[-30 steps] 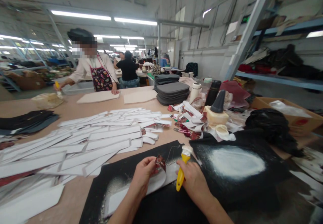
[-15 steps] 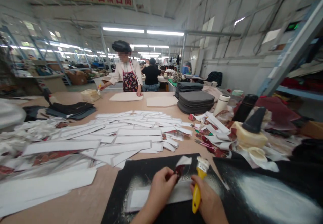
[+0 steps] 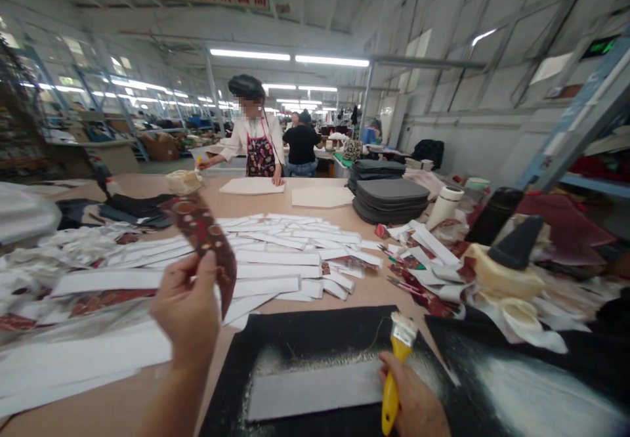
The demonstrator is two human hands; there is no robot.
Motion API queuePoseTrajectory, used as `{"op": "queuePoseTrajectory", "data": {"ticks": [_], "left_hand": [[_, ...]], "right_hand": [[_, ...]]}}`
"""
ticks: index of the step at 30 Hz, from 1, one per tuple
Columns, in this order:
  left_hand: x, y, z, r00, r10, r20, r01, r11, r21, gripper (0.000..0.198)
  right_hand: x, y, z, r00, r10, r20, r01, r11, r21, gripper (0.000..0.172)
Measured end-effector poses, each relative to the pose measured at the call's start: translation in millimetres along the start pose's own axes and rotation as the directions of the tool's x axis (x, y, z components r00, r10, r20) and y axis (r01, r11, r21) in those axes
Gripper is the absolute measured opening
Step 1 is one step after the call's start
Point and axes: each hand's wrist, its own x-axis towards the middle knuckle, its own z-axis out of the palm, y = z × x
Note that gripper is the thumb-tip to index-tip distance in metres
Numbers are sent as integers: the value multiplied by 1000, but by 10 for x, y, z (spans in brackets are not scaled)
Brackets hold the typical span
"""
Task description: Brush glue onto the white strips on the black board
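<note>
My left hand (image 3: 189, 302) is raised over the left of the table, thumb and fingers pinching a dark red patterned fabric strip (image 3: 209, 237) that curves upward. In my right hand (image 3: 413, 394) is a paintbrush with a yellow handle (image 3: 392, 384), its pale, coated bristles pointing up and away. Just left of that hand, a grey strip (image 3: 315, 391) lies flat on a black cloth (image 3: 275, 332) marked with whitish residue. The right fingers are at the strip's right end; whether they touch it I cannot tell.
Many white strips (image 3: 275, 271) cover the table's middle and left. At right are fabric scraps (image 3: 445, 273), a yellowish block with a black cone (image 3: 516, 243), bottles (image 3: 445, 207) and stacked grey pieces (image 3: 391, 201). Across the table a co-worker (image 3: 260, 135) handles a brush and pale panel.
My left hand has moved up and left from the grey strip, carrying the patterned fabric strip. The brush stays in my right hand near the same spot. The view has shifted slightly.
</note>
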Motion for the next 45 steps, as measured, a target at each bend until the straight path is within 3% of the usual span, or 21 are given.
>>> {"op": "queuePoseTrajectory", "data": {"ticks": [1,3,5,7,10,12,14,17,20,22,25,27,29,33,36,38,40,42,45], "left_hand": [[-162,51,156,993,99,69,-102,994,42,22],[-543,113,495,938,241,249,-258,966,36,16],[-947,135,785,824,292,485,-346,938,22,16],[-1308,133,939,684,285,671,-410,912,31,20],[-1655,100,824,520,274,809,-466,885,0,26],[-1726,47,538,455,289,842,-480,876,-42,24],[-1693,-29,147,419,313,852,-506,860,-68,20],[-1563,-150,-475,405,350,845,-584,810,-55,20],[-1479,-237,-945,395,354,848,-649,761,-15,22],[-1483,-279,-1118,389,352,851,-673,740,1,21],[-1537,-331,-1201,398,371,839,-692,722,9,20],[-1570,-358,-1195,415,380,827,-692,722,15,19],[-1589,-378,-1180,427,381,820,-688,726,20,18],[-1605,-407,-1179,426,370,825,-683,730,25,17],[-1610,-412,-1200,435,376,818,-677,736,21,18],[-1600,-409,-1213,433,391,812,-687,727,16,20],[-1576,-410,-1220,425,420,802,-708,706,6,23],[-1544,-417,-1219,419,467,779,-734,679,-12,27],[-1506,-436,-1209,399,528,750,-763,645,-49,32]], "right_hand": [[-18,5,22,1000,14,6,-14,1000,1,24],[-44,12,52,999,31,17,-32,999,7,24],[-46,15,49,999,40,17,-40,999,15,24],[-16,14,-1,999,35,10,-35,999,38,27],[88,-2,-164,999,-48,7,47,995,93,33],[193,-36,-302,988,-154,27,149,980,131,36],[321,-100,-423,963,-258,74,243,956,165,36],[548,-276,-503,945,-289,155,259,947,189,28],[780,-590,-419,966,-143,217,73,951,301,24],[906,-873,-295,944,-63,324,-86,901,426,26],[1027,-1285,-85,882,-114,458,-181,815,550,24],[1079,-1458,21,860,-189,475,-127,821,556,21],[1126,-1531,71,845,-220,488,-28,892,451,18],[1189,-1602,5,879,-222,422,156,970,185,20],[1152,-1679,-91,870,-279,405,138,929,343,16],[1091,-1588,-143,850,-279,447,69,900,431,13],[1010,-1273,-218,847,-193,495,-20,920,392,14],[914,-778,-350,868,-37,494,-102,963,251,20],[777,-74,-604,929,153,336,-131,987,-89,32]]}}
